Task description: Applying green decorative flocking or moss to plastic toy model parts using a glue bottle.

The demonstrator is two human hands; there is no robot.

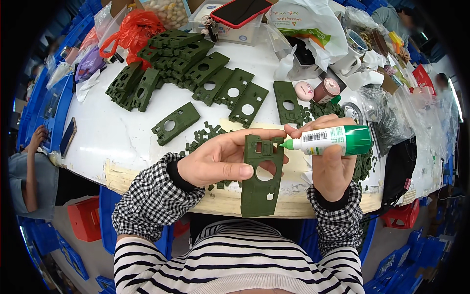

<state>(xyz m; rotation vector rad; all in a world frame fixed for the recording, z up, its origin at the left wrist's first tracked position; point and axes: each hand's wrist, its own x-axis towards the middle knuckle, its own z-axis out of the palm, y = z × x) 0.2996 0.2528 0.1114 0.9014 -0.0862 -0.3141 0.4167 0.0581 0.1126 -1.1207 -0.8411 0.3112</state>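
My left hand (218,159) grips a dark green plastic model hull plate (258,198) by its edge, thumb on the near face. The plate has a large round hole and small square openings at its top. In my right hand (335,171) is a green and white glue bottle (338,140), lying sideways. Its green nozzle tip points left and meets or nearly meets the plate's upper right corner. Small green plastic pieces (200,137) lie scattered on the table beyond my left hand. Several similar hull plates (176,123) rest farther back, some stacked.
A red bag (129,34), a red-edged phone (240,11) on a clear box and a white plastic bag (306,29) crowd the back. Jars (327,90) and clear bags (387,117) stand at the right. Another person's hand (38,137) is at the far left, near a phone (68,137).
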